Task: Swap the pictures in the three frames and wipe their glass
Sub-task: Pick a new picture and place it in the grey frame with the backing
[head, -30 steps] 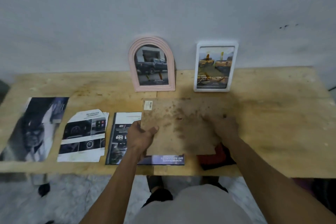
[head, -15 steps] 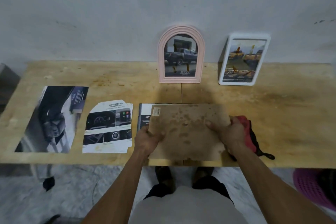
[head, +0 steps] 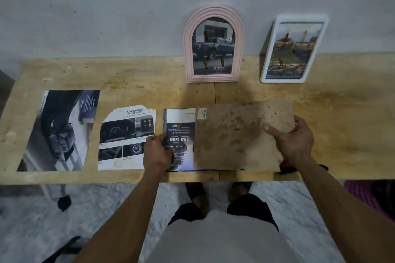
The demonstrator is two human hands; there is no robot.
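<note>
A stained brown backing board [head: 239, 134] lies near the table's front edge, with my right hand [head: 292, 141] gripping its right side. Under the board's left part lies a dark car picture [head: 178, 128] printed with "204 500". My left hand [head: 158, 151] presses on that picture's left edge, fingers curled over it. A pink arched frame [head: 213, 44] with a pickup picture leans on the wall. A white rectangular frame [head: 294, 49] with a yellow-toned picture leans to its right. A red cloth [head: 287, 167] peeks out under my right wrist.
Two loose pictures lie left of my hands: an arch-cut dashboard picture [head: 126, 137] and a large dark picture [head: 62, 130] at the far left. The wooden table [head: 342, 124] ends just in front of me. A pink basket [head: 367, 196] stands on the floor at right.
My left hand has left the board and moved onto the dark picture. The board has shifted right, uncovering more of that picture. My right hand still holds the board's right side.
</note>
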